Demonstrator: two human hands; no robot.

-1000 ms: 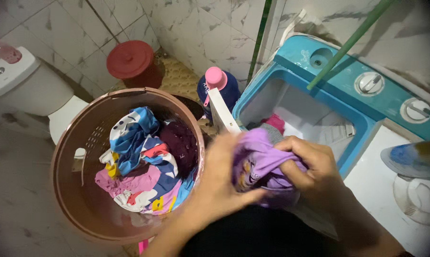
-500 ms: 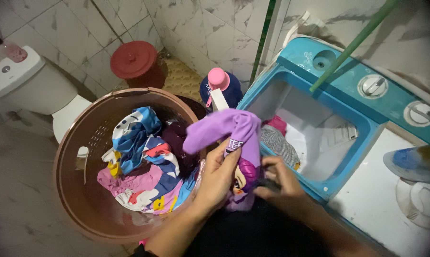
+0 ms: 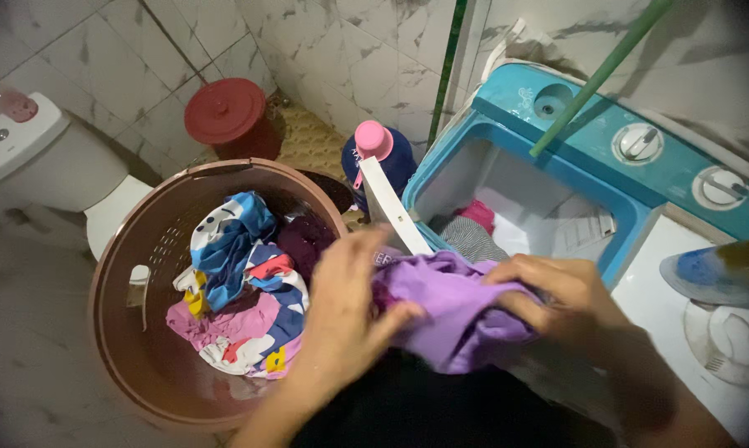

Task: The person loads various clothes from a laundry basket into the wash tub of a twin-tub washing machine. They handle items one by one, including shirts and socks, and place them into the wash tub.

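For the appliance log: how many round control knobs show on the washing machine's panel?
2. One control knob sits mid-panel on the blue washing machine, beside the green pole; the other knob is nearer the right end. More may lie beyond the frame edge.

One camera only, on my head, pitched steeply down over my chest and arms. Wide lens: edges curve and darken at the corners. Closest to it are my left hand (image 3: 341, 307) and right hand (image 3: 557, 303), low centre, with the purple shirt (image 3: 457, 311) between them. Laundry basket (image 3: 142, 348) fills lower left, seen from almost straight above into its bowl. Washing machine (image 3: 573, 116) runs across upper right, its open tub viewed at a slant from my side. Farther off, top of frame: tiled wall (image 3: 349, 50), red bin (image 3: 225, 112), toilet (image 3: 51, 166) at left edge. No second view, so nothing overlaps.
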